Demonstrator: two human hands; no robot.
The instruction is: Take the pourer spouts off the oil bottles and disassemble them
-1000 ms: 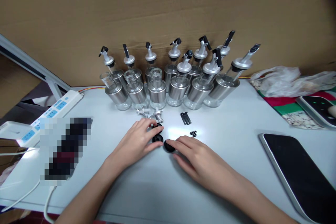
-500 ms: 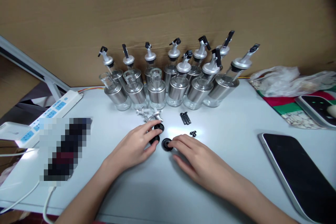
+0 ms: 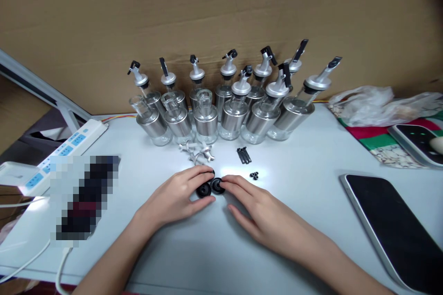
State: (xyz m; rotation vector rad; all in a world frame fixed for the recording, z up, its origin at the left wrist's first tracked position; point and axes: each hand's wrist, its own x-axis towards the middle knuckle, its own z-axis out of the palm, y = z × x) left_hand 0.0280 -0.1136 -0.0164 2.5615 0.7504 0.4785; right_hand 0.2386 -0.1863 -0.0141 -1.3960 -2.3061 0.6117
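Three black round ring-like pieces lie close together on the table between my hands. My left hand (image 3: 180, 193) curves around the left black ring (image 3: 204, 189), its thumb apart from its fingers. The fingertips of this hand partly cover another black piece behind. My right hand (image 3: 254, 203) rests its fingertips on the edge of the right black ring (image 3: 217, 186), thumb held away. Just beyond lie silver pourer spouts (image 3: 197, 151) in a loose group. To the right are slim black levers (image 3: 244, 155) and several tiny black caps (image 3: 254, 175).
Glass bottles with steel bands (image 3: 232, 117) stand in two rows along the cardboard wall (image 3: 207, 4), most with pourers fitted. A power strip (image 3: 65, 152) and a pixelated phone-like device (image 3: 88, 198) lie at left. A black-topped device (image 3: 394, 226) and a plastic bag (image 3: 367, 106) are at right.
The black ring under my right fingertips has slid left and slightly away, against the others. My left thumb has moved right, and the pieces by that hand have shifted.
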